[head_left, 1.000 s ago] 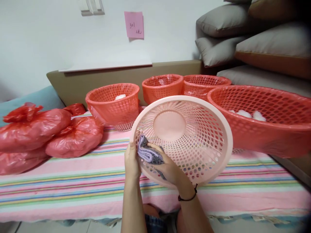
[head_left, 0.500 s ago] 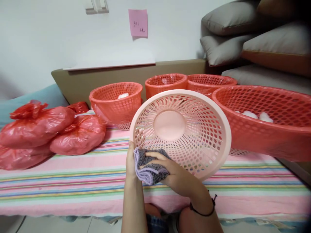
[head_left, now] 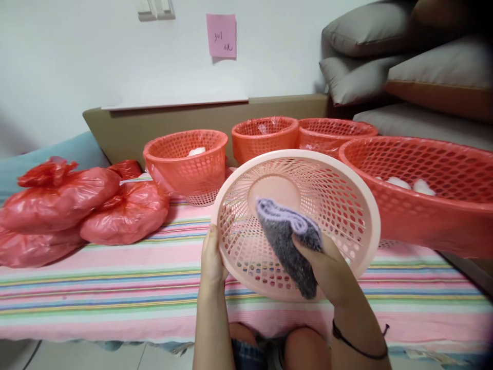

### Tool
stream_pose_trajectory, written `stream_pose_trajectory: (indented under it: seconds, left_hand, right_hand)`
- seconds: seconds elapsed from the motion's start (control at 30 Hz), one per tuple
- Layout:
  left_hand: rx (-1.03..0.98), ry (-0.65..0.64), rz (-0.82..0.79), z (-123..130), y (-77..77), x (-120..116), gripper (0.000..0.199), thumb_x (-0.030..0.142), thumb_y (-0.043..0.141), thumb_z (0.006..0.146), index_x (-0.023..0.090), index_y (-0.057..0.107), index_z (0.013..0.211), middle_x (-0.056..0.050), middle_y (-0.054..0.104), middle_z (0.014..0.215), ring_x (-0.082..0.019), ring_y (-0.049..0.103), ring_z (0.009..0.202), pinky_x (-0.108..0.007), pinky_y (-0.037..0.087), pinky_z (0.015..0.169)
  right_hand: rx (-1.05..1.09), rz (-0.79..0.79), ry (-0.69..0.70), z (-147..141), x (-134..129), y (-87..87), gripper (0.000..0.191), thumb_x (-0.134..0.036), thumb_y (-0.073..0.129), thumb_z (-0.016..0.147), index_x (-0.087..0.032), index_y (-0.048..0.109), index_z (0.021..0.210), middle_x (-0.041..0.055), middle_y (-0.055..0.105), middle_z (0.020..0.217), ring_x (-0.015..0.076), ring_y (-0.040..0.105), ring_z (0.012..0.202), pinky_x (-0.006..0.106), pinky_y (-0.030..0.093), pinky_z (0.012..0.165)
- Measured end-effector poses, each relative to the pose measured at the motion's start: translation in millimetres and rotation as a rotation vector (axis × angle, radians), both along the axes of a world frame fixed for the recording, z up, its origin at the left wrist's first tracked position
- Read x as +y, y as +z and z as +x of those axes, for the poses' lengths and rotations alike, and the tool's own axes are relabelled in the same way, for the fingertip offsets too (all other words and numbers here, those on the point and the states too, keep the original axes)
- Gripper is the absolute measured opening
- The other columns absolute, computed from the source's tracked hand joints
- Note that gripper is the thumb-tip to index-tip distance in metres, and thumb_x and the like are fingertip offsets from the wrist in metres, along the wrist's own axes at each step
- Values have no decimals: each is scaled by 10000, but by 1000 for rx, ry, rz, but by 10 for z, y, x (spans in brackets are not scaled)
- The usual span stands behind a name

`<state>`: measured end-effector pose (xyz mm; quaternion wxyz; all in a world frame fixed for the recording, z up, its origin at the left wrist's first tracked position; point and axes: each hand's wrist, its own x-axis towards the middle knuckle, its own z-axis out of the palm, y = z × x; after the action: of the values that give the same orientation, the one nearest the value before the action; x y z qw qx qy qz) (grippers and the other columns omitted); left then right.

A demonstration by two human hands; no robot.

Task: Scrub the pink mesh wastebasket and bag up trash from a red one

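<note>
A pale pink plastic basket with a perforated wall is tilted so its inside faces me. My left hand grips its rim at the lower left, thumb over the edge and the other fingers hidden behind. In my right hand is a folded dark grey cloth with a lilac edge. The hand and cloth are in front of the basket's inner wall at the lower right; whether the cloth touches the wall I cannot tell.
Red baskets wrapped in clear film stand behind, and a large red basket at the right holds white items. Tied red plastic bags lie at the left on the striped cloth. Grey cushions are piled at the back right.
My right hand has moved the grey cloth from the basket's lower left rim to the right, across its inside. The basket has shifted slightly right and down, with my left hand still on the rim.
</note>
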<state>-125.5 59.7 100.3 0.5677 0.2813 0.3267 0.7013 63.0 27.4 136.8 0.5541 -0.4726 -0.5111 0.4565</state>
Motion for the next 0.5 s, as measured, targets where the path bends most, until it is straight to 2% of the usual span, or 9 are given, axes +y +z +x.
stream_pose_trajectory:
  seconds: [0.03,0.1,0.27,0.4,0.5]
  left_hand:
    - [15,-10,9,-2,-4,-4,597,624,676,780,192,698,1192,-123,667,1316,-306,569,1289,-435,451,1093]
    - [61,-22,37,-11,-17,-8,583,614,672,791,198,697,1200,-124,634,1363,-306,549,1311,-436,446,1095]
    - [200,-51,57,-29,-33,-20,618,635,686,764,181,709,1184,-148,630,1360,-327,555,1303,-461,424,1107]
    - [325,-25,71,-58,-71,-28,601,617,722,736,152,743,1117,-166,691,1260,-349,609,1230,-471,455,1075]
    - [447,21,99,-99,-115,-26,533,599,732,736,164,774,1040,-146,738,1164,-349,629,1195,-468,459,1068]
  right_hand:
    - [4,33,-104,-21,82,-73,399,-396,666,824,-197,697,1168,87,746,1100,272,677,1045,433,524,975]
    - [-16,96,-225,-75,259,-254,432,-366,632,835,-185,663,1227,102,726,1157,274,649,1110,454,479,1031]
    - [-70,132,-359,-199,620,-678,430,-288,524,862,-172,627,1263,114,695,1225,260,617,1168,474,425,1081]
    - [-99,296,-496,-269,844,-879,529,-219,460,844,-164,542,1363,126,588,1385,239,524,1301,459,349,1145]
    - [-190,258,-483,-337,1027,-1062,612,-242,497,805,-155,495,1412,144,501,1469,255,430,1383,473,260,1189]
